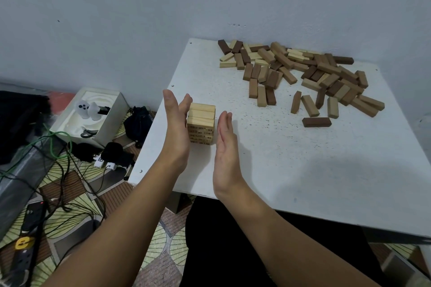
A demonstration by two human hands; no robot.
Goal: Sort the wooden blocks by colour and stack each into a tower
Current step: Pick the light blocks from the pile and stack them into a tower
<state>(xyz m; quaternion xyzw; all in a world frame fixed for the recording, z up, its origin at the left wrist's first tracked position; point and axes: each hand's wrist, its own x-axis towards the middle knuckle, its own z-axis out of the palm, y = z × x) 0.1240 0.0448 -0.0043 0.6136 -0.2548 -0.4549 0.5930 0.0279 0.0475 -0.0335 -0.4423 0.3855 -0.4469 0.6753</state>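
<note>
A white square table (291,170) stands pushed against a pale blue-grey wall (116,18), and its top bears all the wooden blocks. Across the far right part of the table sprawls a loose heap of unsorted blocks (303,74), pale, mid-brown and dark brown mixed together, some lying flat, some on edge, several overlapping; one dark brown block (316,122) lies alone on the near side of the heap, apart from the rest. Near the table's left edge stands a tower of pale blocks (201,123), several layers high, its top layer showing three blocks side by side. The left hand (176,128) is held upright with straight fingers at the tower's left face, its fingertips seeming to touch the top layer; it grasps nothing. The right hand (225,147) is likewise flat and released, palm turned toward the tower's right face, just beside it with a narrow gap showing. On the patterned floor to the left of the table sits an open white box (91,116) with white moulded items inside, beside it a dark drawstring pouch (137,122), tangled black and green cables (56,147), and nearer the camera a power strip (28,240).
</note>
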